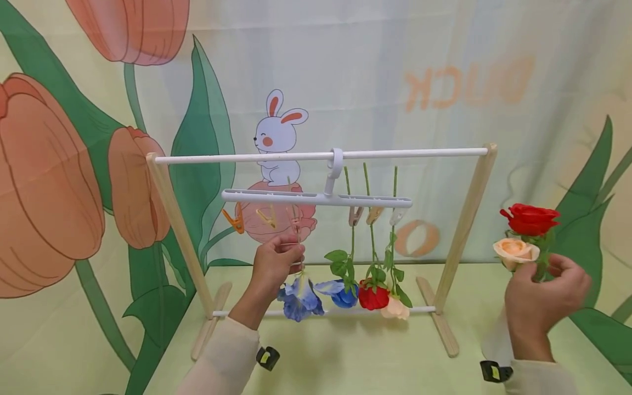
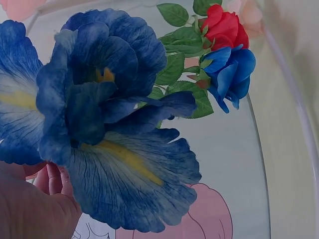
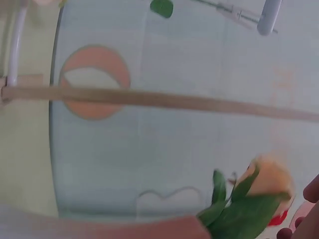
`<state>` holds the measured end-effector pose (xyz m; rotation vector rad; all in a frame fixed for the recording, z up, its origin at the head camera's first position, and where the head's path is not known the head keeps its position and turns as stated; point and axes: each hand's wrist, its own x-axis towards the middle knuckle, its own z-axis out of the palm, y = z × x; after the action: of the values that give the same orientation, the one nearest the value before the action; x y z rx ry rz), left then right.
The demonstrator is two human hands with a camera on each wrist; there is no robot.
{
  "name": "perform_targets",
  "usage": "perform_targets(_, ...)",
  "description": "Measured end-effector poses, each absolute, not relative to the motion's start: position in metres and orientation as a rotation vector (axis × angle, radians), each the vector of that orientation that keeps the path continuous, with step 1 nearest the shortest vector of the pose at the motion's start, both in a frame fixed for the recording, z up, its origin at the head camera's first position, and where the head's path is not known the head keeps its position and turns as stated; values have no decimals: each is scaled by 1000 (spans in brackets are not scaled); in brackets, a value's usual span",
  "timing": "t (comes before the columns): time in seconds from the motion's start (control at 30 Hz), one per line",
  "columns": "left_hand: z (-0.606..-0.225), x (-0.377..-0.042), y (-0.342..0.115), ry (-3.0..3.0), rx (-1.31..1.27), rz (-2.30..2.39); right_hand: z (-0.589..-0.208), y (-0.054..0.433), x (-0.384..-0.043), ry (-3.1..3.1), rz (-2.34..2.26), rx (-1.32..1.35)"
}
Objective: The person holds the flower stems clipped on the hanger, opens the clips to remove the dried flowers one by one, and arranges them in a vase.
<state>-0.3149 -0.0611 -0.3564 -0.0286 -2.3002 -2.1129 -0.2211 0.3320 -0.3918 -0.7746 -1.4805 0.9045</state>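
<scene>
My left hand (image 1: 278, 258) pinches the stem of a blue iris (image 1: 298, 299) that hangs head down from a pink clip (image 1: 294, 219). That iris fills much of the left wrist view, petals spread, with my left fingers (image 2: 55, 179) behind it. At the right, my right hand (image 1: 548, 296) is beside a red rose (image 1: 530, 219) and a peach rose (image 1: 515, 250), both upright in a white vase (image 1: 496, 340). A gap shows between its thumb and fingertips (image 3: 299, 224) in the right wrist view, near the flower heads. The hand partly hides the vase and stems.
A white hanger (image 1: 316, 198) hangs from the rod of a wooden rack (image 1: 466, 219). Clipped to its right half, head down, are a blue rose (image 1: 344, 296), a red rose (image 1: 373, 296) and a peach rose (image 1: 395, 308). Orange (image 1: 236, 218) and yellow (image 1: 266, 216) clips hang at left.
</scene>
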Motion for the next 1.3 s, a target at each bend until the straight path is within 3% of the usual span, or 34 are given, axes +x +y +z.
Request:
perform_targets(0.43, -356, -316, -61, -2306, 1, -2122, -385, 254, -243, -1552, 976, -479)
perform_targets(1.0, -356, -313, -63, -2282, -9, -2132, -353, 96, -289, -1919, 1263, -116)
perform_targets(1.3, -354, -311, -64, -2298, 0, -2096, -337, 41, -312, -2007, 1317, -34)
